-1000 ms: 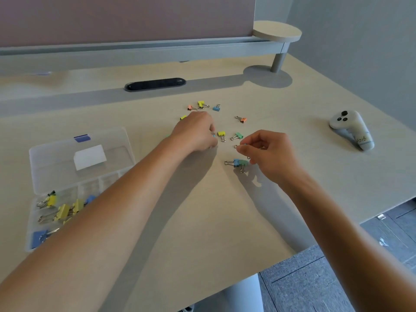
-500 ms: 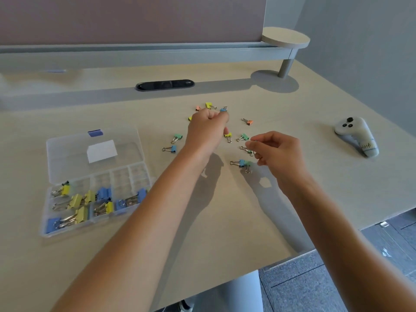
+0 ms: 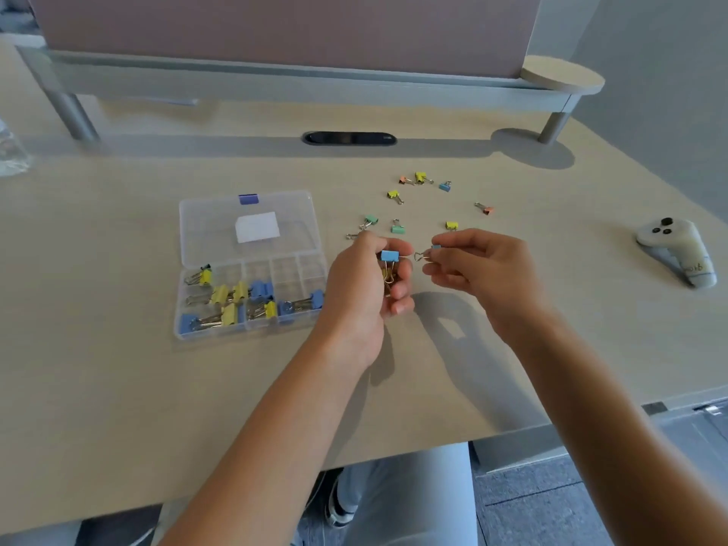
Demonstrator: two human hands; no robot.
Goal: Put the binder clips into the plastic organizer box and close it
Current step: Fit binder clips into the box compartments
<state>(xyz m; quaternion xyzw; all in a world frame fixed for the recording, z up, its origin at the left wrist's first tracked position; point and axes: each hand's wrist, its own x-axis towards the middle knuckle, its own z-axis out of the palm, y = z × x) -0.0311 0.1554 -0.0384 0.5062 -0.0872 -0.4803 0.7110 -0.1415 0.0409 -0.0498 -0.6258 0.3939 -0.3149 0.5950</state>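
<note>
Near the middle of the frame, the left hand (image 3: pixel 368 287) curls around a blue clip (image 3: pixel 390 255), with something yellow tucked under it, maybe another clip. Just to its right, the right hand (image 3: pixel 478 266) pinches a small clip (image 3: pixel 427 252) by its wire handle. I think this is the gathering step. Next, both hands need to carry their clips left to the plastic organizer box (image 3: pixel 252 266), which lies open at center left with yellow and blue clips already inside. Farther back, about 9 loose clips (image 3: pixel 396 228) wait on the desk (image 3: pixel 157 388). How many clips the left palm hides is hard to tell.
</note>
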